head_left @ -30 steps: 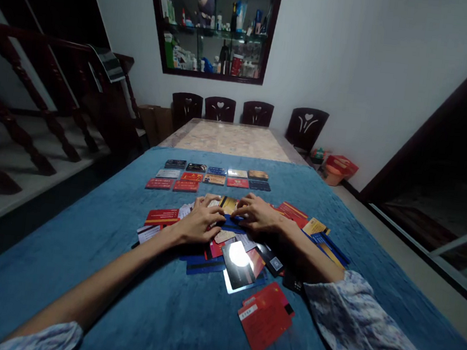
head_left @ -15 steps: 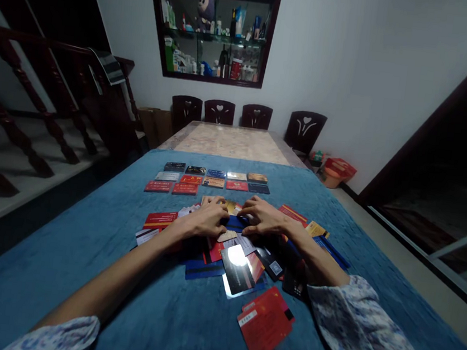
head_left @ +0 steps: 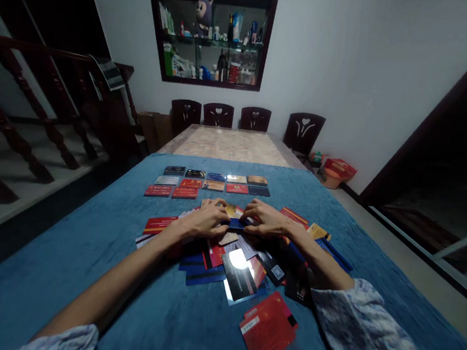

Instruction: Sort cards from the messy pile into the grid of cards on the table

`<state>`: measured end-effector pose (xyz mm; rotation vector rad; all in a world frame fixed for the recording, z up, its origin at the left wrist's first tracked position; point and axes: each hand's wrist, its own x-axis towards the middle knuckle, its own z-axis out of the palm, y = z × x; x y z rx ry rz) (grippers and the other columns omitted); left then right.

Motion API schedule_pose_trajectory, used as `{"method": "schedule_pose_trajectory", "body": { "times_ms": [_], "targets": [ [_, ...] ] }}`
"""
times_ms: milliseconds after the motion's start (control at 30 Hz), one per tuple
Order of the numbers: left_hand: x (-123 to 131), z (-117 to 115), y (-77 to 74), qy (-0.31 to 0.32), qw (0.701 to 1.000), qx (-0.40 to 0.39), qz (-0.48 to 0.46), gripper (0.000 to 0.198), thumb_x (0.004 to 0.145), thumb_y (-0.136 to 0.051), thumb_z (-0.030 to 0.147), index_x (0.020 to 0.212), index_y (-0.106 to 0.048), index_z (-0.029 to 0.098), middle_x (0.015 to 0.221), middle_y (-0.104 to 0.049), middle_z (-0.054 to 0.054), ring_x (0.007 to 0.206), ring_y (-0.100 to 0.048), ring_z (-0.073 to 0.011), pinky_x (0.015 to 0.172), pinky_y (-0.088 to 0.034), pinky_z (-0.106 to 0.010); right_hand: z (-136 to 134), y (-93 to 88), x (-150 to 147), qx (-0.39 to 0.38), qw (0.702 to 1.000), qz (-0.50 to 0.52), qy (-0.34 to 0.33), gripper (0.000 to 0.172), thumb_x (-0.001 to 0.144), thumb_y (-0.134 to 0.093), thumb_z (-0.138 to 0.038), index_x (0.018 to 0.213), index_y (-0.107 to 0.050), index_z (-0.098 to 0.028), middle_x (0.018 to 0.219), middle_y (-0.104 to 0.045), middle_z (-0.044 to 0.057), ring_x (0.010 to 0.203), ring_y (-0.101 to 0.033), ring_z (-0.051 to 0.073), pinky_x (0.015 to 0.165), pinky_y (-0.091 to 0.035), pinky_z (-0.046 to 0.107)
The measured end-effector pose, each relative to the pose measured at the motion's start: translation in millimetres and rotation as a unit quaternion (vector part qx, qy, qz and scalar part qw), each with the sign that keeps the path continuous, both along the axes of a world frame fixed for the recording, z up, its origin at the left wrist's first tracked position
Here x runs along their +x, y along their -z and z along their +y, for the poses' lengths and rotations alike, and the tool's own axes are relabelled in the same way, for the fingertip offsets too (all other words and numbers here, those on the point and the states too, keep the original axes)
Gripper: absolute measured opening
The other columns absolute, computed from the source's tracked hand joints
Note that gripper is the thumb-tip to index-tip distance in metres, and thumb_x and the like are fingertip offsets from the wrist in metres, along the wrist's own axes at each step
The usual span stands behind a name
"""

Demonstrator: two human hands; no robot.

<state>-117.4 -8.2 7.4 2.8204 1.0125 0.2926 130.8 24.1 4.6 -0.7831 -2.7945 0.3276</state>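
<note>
My left hand and my right hand meet over a loose heap of plastic cards. Between their fingertips is a blue card, gripped at its left and right ends. Just behind it a gold card shows. Nearer to me lie a glossy black card, blue cards and red cards. Part of the heap is hidden under my hands and forearms. Beyond it, cards are laid out in rows, among them a red card and a dark blue card.
A blue cloth covers the near part of the long table, with its bare marbled top behind. Dark chairs stand at the far end. An orange bin is on the floor at the right, a wooden railing at the left.
The whole view has tilted up slightly, so things appear a little lower. My hands stay at the blue card, which shows flatter, with its ends still between my fingers.
</note>
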Motion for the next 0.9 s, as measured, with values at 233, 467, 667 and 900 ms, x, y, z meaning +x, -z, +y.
{"method": "schedule_pose_trajectory", "body": {
  "times_ms": [233, 467, 667, 900],
  "targets": [
    [-6, 10, 5.4, -0.021, 0.998, 0.003, -0.051, 0.030, 0.097, -0.049, 0.033, 0.102, -0.076, 0.022, 0.102, -0.069, -0.010, 0.111, -0.052, -0.0260, 0.098, -0.041, -0.047, -2, -8.9, 4, -0.007, 0.999, 0.030, 0.011, 0.027, 0.091, -0.056, -0.030, 0.099, -0.078, -0.017, 0.084, -0.070, 0.008, 0.085, -0.057, 0.021, 0.082, -0.044, 0.034],
    [-5, 18, 11.2, -0.037, 0.991, 0.027, -0.123, 0.028, 0.094, -0.049, 0.025, 0.091, -0.076, 0.016, 0.101, -0.070, -0.012, 0.104, -0.059, -0.0244, 0.092, -0.049, -0.041, 4, -1.1, 7, 0.030, 0.996, 0.067, 0.049, 0.028, 0.095, -0.051, -0.026, 0.100, -0.077, -0.016, 0.085, -0.073, 0.009, 0.086, -0.059, 0.020, 0.077, -0.045, 0.031],
    [-3, 24, 16.8, -0.065, 0.986, 0.040, -0.149, 0.025, 0.087, -0.053, 0.016, 0.100, -0.074, 0.018, 0.102, -0.071, -0.010, 0.099, -0.062, -0.0222, 0.088, -0.051, -0.038, 15, 12.5, 9, 0.074, 0.992, 0.080, 0.068, 0.028, 0.096, -0.050, -0.024, 0.105, -0.075, -0.018, 0.089, -0.071, 0.009, 0.086, -0.059, 0.019, 0.074, -0.044, 0.028],
    [8, 26, 18.0, -0.123, 0.979, 0.040, -0.157, 0.026, 0.085, -0.053, 0.013, 0.103, -0.072, 0.015, 0.101, -0.071, -0.011, 0.100, -0.061, -0.0243, 0.089, -0.050, -0.040, 8, 11.0, 5, 0.113, 0.984, 0.059, 0.125, 0.030, 0.098, -0.049, -0.025, 0.121, -0.068, -0.022, 0.095, -0.067, 0.010, 0.087, -0.059, 0.018, 0.076, -0.042, 0.027]
  ]
}}
